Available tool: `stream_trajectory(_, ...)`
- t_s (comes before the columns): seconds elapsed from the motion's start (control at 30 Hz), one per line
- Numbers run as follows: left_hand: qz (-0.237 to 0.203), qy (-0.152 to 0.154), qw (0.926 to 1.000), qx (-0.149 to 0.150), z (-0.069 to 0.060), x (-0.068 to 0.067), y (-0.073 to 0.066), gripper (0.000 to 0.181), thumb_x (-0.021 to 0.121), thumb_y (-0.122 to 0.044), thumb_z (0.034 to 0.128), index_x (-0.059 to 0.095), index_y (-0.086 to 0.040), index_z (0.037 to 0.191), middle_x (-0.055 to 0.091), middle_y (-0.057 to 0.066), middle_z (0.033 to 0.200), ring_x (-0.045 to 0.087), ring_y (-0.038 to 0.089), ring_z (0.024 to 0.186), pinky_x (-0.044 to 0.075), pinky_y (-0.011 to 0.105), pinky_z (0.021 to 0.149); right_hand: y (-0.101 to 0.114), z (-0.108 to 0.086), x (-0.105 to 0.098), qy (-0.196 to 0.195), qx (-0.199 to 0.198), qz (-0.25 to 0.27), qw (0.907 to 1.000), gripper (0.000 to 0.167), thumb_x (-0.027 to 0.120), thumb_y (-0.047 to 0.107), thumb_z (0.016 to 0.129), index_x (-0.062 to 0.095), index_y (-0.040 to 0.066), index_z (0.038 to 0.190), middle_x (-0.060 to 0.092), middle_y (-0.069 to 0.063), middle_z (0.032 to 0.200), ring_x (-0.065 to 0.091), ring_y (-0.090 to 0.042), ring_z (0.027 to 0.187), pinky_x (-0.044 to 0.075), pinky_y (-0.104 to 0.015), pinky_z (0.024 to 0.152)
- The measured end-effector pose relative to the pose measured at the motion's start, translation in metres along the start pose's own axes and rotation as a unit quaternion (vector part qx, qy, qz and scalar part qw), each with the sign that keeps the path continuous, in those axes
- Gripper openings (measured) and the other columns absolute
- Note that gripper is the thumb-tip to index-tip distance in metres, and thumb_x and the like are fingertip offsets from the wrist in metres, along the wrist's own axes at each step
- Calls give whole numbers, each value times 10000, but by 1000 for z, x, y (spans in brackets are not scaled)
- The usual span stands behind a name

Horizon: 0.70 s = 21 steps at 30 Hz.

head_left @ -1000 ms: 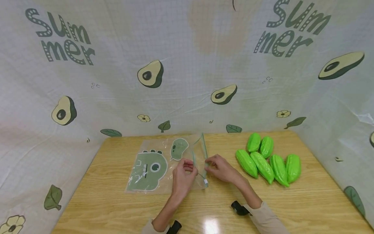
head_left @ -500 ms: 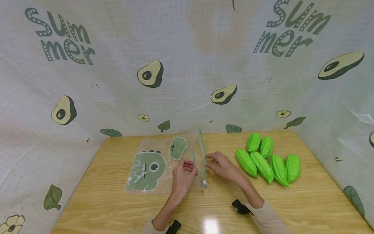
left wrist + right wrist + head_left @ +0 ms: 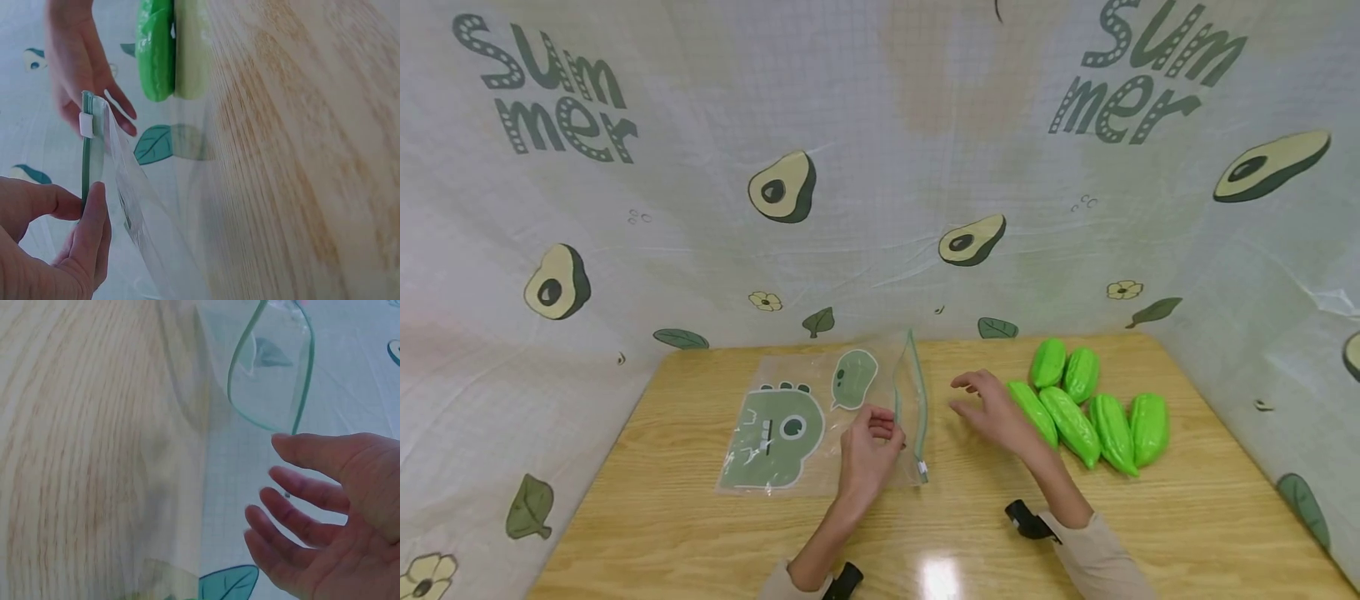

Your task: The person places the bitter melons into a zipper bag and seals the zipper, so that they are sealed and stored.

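Observation:
A clear zip bag [image 3: 790,458] printed with a green cartoon monster lies on the table, its mouth facing right and gaping. My left hand [image 3: 868,454] pinches one green-edged lip of that mouth between thumb and fingers. A white slider [image 3: 86,125] sits on the green zip strip in the left wrist view. My right hand [image 3: 996,412] hovers between the bag and several bright green, ridged, bitter-melon-like pieces [image 3: 1071,425]. Its fingers are spread and loosely bent, with nothing between them; the right wrist view shows the bag's open loop beyond the thumb.
The wooden table [image 3: 662,533] runs under everything. A printed cloth [image 3: 880,167] with avocados and lettering hangs behind it and at both sides. The green pieces lie in a cluster at the table's right, some touching each other.
My right hand has let go of the bag's far lip and moved right toward the green pieces. The mouth stays parted. My left hand keeps its pinch almost in place.

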<state>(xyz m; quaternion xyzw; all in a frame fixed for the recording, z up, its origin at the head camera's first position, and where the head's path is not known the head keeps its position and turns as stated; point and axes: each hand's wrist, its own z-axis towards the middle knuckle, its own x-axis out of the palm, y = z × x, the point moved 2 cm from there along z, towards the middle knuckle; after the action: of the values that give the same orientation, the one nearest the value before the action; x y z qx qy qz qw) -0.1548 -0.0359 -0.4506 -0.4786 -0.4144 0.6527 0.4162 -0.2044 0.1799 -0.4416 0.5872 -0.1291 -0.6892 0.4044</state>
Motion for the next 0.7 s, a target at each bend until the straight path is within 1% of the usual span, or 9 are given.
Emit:
stream_trajectory(0.13,-90,-15,9999,-44,0,0,0,169,713,69,806,657,-13,943,677,45,799,670,141,693,523,182,637,-2,-1,-7,-178,123,-187,9996,291,725,63,944,659,-63,1198,631,-251,1187,598,-440,1098,521,-562,913)
stream_trajectory(0.3,-41,2,10000,-79,0,2,1,163,707,63,802,660,-14,937,679,40,795,672,134,697,524,182,650,-7,-3,-14,-319,306,-430,9981,344,732,73,942,643,-80,1237,613,-273,1222,581,-449,1145,505,-579,941)
stream_trajectory(0.47,-44,-29,10000,-67,1,2,1,167,707,67,802,658,-22,935,680,36,798,665,126,695,517,180,648,-12,-5,-19,-453,343,-563,9968,367,730,70,939,630,-88,1255,587,-305,1254,551,-475,1188,473,-611,981)
stream_trajectory(0.7,-44,-11,10000,-67,2,1,2,166,709,61,804,659,-22,939,681,37,802,668,130,699,518,181,656,-19,-12,-28,-628,320,-670,9953,375,742,57,928,628,-87,1256,579,-310,1254,527,-494,1184,454,-630,970)
